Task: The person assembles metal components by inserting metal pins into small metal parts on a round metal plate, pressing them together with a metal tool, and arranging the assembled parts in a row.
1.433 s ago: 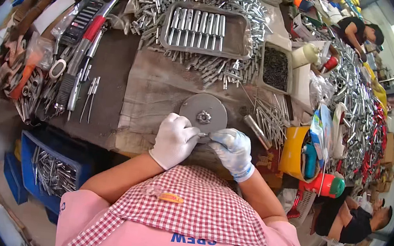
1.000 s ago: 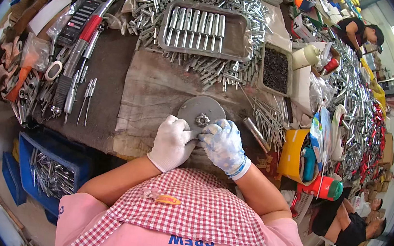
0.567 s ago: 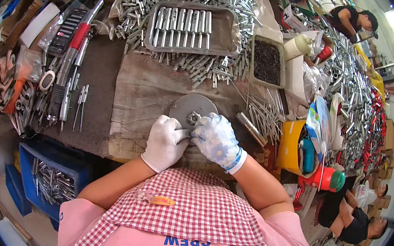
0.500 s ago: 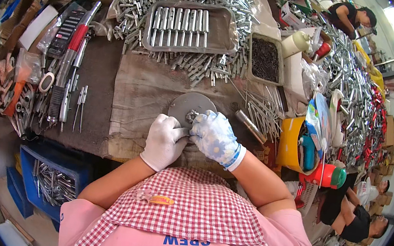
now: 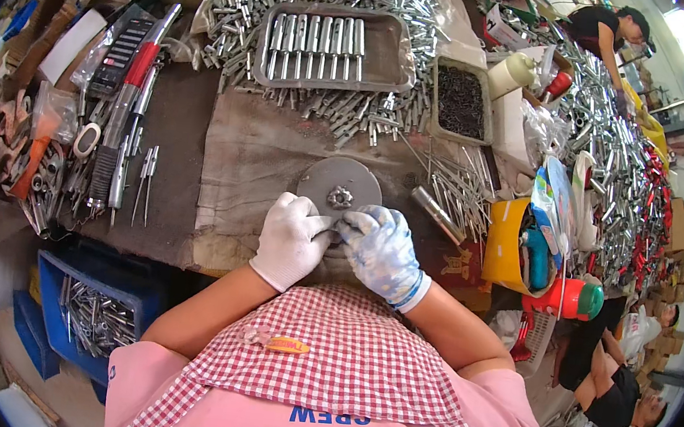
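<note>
A round grey disc (image 5: 318, 175) lies on the brown cloth in front of me, with a small cluster of shiny metal pieces (image 5: 340, 197) at its middle. At the disc's near edge my two gloved hands meet, fingertips close together. My left hand (image 5: 292, 240), in a plain white glove, is closed in a pinch. Also pinched is my right hand (image 5: 384, 250), in a white glove with blue patterning. Whatever sits between the fingertips is too small and hidden to make out.
Beyond the disc stands a metal tray (image 5: 389, 59) holding a row of metal rods, amid heaped metal tubes (image 5: 243, 8). To its right is a bin of dark small parts (image 5: 462, 101). A steel cylinder (image 5: 438, 214) and a yellow container (image 5: 507, 245) lie right; a blue crate (image 5: 103, 271) sits lower left.
My right hand has drawn back from the disc's middle toward me, uncovering the small metal pieces. A co-worker at the upper right now stretches an arm out over the heaped parts.
</note>
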`<state>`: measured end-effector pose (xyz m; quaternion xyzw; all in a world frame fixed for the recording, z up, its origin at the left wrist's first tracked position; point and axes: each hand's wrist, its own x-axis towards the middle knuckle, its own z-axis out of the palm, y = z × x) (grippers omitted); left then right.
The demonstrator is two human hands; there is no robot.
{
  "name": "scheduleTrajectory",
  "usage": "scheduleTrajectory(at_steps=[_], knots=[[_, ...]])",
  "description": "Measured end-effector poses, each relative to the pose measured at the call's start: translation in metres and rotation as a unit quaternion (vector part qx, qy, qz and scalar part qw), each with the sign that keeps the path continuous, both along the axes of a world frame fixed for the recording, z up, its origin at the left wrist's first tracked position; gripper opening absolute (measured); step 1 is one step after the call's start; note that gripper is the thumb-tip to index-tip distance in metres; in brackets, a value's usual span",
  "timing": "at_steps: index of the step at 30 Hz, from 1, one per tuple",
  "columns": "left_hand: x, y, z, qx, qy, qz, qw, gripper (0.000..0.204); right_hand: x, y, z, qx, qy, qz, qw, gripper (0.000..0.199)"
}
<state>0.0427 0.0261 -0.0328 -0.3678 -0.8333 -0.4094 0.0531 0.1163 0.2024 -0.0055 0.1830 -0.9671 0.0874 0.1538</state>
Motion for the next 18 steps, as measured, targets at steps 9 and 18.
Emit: scheduleTrajectory(at_steps=[9,18], knots=[[0.0,0.001,-0.001,-0.001,-0.002,0.001,1.0,0.015,0.011,0.005,0.02,-0.116,-0.07,-0.055,0.989,0.044],[0.001,0.003,-0.001,0.024,0.004,0.007,1.0,0.011,0.053,0.085,0.003,0.086,-0.093,-0.336,0.933,0.074]])
